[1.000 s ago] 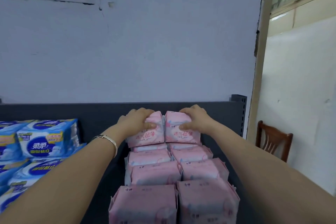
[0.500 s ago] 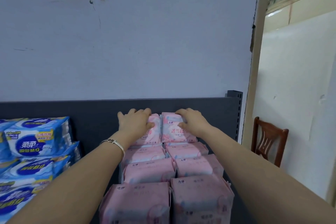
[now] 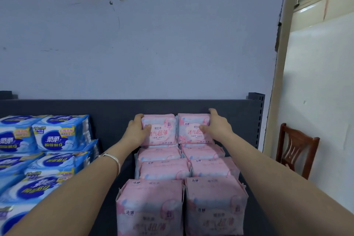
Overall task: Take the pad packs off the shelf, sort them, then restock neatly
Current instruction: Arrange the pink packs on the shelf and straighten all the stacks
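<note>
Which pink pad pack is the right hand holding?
The rearmost pink pack in the right column, by the shelf's back panel; the right hand grips its outer edge, the left hand grips its left neighbour.

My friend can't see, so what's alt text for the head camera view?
The left hand grips the left rear pink plastic pad pack and the right hand the right rear pink plastic pad pack, both upright near the dark grey metal shelf back. More pink packs sit in front; blue-and-white pad packs stand left.
</note>
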{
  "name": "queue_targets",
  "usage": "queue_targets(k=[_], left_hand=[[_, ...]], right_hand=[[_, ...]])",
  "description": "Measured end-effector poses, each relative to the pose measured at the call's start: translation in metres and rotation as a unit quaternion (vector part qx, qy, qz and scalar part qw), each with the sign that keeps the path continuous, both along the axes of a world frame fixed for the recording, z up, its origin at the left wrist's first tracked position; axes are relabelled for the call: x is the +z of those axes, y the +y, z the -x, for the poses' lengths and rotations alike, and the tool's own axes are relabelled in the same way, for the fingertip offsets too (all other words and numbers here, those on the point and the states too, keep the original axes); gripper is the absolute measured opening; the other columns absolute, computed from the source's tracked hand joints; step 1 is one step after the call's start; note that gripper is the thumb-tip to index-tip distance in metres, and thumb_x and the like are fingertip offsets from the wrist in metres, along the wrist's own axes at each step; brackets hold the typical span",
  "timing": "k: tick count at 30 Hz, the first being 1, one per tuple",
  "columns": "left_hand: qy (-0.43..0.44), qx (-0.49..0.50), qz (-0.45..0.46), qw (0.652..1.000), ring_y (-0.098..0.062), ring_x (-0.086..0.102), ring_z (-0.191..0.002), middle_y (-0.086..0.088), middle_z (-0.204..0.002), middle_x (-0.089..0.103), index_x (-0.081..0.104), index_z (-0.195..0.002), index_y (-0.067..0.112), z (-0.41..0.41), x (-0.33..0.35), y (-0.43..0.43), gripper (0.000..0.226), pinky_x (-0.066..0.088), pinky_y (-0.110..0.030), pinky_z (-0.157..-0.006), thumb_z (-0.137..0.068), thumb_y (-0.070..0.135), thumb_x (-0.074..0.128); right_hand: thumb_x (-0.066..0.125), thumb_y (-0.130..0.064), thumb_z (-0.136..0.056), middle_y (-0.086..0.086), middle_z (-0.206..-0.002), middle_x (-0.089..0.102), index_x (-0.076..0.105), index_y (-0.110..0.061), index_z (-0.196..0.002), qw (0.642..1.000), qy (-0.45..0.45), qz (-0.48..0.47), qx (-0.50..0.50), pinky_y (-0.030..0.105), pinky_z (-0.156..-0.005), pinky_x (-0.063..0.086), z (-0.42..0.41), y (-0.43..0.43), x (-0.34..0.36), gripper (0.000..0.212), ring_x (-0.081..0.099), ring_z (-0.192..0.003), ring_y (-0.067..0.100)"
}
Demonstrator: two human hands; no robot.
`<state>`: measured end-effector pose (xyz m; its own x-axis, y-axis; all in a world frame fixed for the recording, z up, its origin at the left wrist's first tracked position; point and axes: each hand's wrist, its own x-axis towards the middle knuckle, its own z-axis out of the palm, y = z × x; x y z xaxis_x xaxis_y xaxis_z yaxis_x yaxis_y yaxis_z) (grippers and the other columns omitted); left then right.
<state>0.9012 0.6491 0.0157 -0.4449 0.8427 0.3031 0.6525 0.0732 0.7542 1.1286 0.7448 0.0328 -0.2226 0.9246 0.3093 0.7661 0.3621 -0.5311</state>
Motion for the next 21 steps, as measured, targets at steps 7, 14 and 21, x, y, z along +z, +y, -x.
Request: queue_targets(k=[7,14,21], left_hand=[[-0.028,-0.02,-0.006,0.999,-0.032,0.044,-0.125,-0.016,-0.145,0.03,-0.003,-0.15,0.024,-0.006,-0.003,-0.004,0.082,0.04,-0.042,-0.102,-0.093,0.016,0.055],[-0.071,0.021,-0.016,0.997,-0.034,0.046,-0.124,-0.017,-0.148,0.031,-0.02,-0.147,0.022,-0.01,-0.016,-0.015,0.099,0.04,-0.043,-0.1,-0.09,0.015,0.061],[-0.136,0.072,0.114,0.981,-0.036,0.042,-0.128,-0.021,-0.147,0.032,-0.009,-0.149,0.007,-0.011,-0.026,-0.034,0.093,0.038,-0.042,-0.103,-0.091,0.032,0.06]], right_hand=[[0.053,-0.021,-0.095,0.014,-0.141,0.045,0.007,-0.013,-0.152,0.998,0.034,0.041,0.025,0.038,-0.091,0.045,-0.017,-0.009,-0.004,0.073,0.053,-0.117,0.03],[0.057,-0.027,-0.093,0.014,-0.126,0.05,0.031,0.0,-0.139,0.985,0.063,0.158,0.0,0.031,-0.077,0.045,-0.038,-0.023,-0.019,0.059,0.05,-0.097,0.021],[0.053,-0.025,-0.096,0.008,-0.091,0.054,0.046,0.001,-0.121,0.954,0.137,0.265,0.009,0.035,-0.084,0.048,-0.045,-0.029,-0.037,0.036,0.056,-0.089,0.022]])
